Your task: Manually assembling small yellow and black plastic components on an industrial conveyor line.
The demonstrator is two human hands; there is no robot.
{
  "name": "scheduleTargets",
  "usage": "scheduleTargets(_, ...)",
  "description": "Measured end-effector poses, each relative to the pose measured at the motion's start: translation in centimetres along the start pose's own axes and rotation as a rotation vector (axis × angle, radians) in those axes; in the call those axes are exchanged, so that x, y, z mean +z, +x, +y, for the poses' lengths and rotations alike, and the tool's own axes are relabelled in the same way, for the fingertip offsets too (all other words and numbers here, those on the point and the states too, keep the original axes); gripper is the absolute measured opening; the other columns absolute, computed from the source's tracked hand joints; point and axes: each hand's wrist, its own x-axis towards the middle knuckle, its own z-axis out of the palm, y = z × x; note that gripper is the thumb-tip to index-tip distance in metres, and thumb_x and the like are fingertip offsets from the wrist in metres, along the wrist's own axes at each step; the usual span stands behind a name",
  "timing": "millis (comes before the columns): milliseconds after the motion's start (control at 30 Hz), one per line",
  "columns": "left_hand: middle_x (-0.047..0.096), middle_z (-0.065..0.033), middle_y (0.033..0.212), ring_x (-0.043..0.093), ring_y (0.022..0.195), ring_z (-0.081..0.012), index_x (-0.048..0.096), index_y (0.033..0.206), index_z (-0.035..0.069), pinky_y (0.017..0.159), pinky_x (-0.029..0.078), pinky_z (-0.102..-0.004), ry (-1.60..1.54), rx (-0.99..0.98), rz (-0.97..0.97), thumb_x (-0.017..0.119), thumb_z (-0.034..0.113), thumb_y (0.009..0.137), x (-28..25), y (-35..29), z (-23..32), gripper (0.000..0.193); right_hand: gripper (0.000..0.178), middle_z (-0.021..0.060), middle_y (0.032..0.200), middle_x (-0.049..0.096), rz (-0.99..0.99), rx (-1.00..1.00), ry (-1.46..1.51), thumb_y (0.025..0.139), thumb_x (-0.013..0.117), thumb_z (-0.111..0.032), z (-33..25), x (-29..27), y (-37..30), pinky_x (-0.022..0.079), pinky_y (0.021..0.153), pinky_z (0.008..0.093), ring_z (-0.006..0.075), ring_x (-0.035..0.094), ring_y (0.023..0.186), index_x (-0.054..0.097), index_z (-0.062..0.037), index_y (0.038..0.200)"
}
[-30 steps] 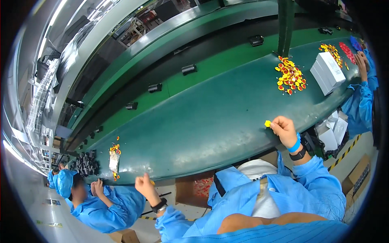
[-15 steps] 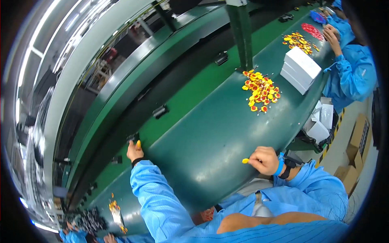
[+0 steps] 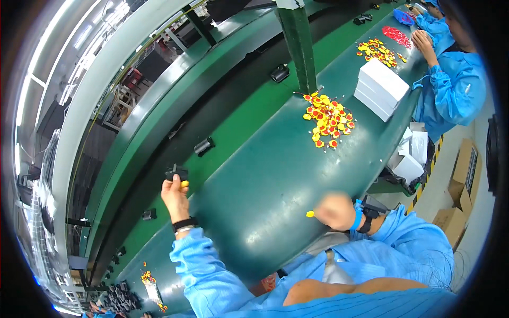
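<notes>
My left hand (image 3: 174, 197) reaches out over the far edge of the dark green bench. Its fingers are closed on a small black plastic part (image 3: 176, 172), above the lower green strip. A yellow spot shows at its fingertips; I cannot tell whether it is a finger cover. Over the near side of the bench is my right hand (image 3: 335, 211), blurred by motion. A small yellow piece (image 3: 310, 214) sticks out at its pinched fingertips. Farther along the bench lies a pile of yellow pieces with red centres (image 3: 327, 119), apart from both hands.
Black parts (image 3: 203, 146) lie spaced along the green strip (image 3: 233, 130). A green post (image 3: 297, 50) rises by the pile. White boxes (image 3: 380, 89) stand at the bench's right edge, near a co-worker in blue (image 3: 450, 87). A bin (image 3: 408, 169) holds white cartons.
My left hand has taken hold of the black part and lifted it slightly. My right hand has shifted left with the yellow piece. The whole view has shifted slightly.
</notes>
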Motion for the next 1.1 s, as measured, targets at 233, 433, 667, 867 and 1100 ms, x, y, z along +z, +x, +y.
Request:
scheduleTargets(233,0.066,-0.007,0.082,0.065,0.065,-0.0166,0.06,0.089,0.004,0.049,0.053,-0.0244,-0.231,-0.239,-0.371,0.062,0.016,0.089,6.4,-14.6,1.6,0.012,0.01,0.0089,0.064,0.057,0.016,0.149,0.117,0.081,0.065,-0.008,0.3,0.2,-0.6,0.041,0.051,0.032,0.0207,0.054,0.056,0.059,-0.0026,0.075)
scheduleTargets(433,0.066,-0.0091,0.083,0.067,0.07,-0.018,0.06,0.087,0.001,0.061,0.056,-0.0231,-0.296,-0.258,-0.46,0.063,0.007,0.087,8.9,-22.5,0.8,0.006,0.011,-0.0038,0.067,0.053,0.005,0.429,0.592,0.089,0.061,-0.011,1.3,0.3,-0.5,0.035,0.052,0.0203,0.0035,0.043,0.059,0.059,-0.0025,0.083)
scheduleTargets(667,0.067,-0.0098,0.086,0.068,0.076,-0.0186,0.061,0.091,-0.001,0.066,0.055,-0.0243,-0.283,-0.256,-0.492,0.067,0.0,0.082,8.8,-26.9,0.4,0.011,0.013,-0.0029,0.067,0.053,-0.091,0.414,0.825,0.089,0.062,-0.014,-3.6,-1.1,0.2,0.033,0.05,0.0196,0.0032,0.043,0.058,0.06,-0.0023,0.083)
scheduleTargets(867,0.067,-0.0098,0.085,0.065,0.072,-0.0156,0.061,0.094,-0.003,0.064,0.053,-0.0231,-0.149,-0.172,-0.533,0.068,-0.001,0.08,9.1,-28.8,0.8,0.015,0.014,-0.0029,0.065,0.054,-0.229,0.447,0.78,0.088,0.063,-0.014,-6.3,-0.7,0.8,0.035,0.05,0.0199,0.0034,0.044,0.057,0.062,-0.0013,0.082)
scheduleTargets(1100,0.059,-0.009,0.092,0.065,0.07,-0.0163,0.059,0.092,-0.005,0.058,0.053,-0.0238,-0.177,-0.055,-0.5,0.069,-0.006,0.077,9.4,-30.2,1.5,0.018,0.015,-0.0015,0.064,0.056,-0.201,0.444,0.682,0.087,0.064,-0.014,-7.5,0.3,0.9,0.036,0.05,0.0201,0.0038,0.046,0.057,0.062,-0.0006,0.081)
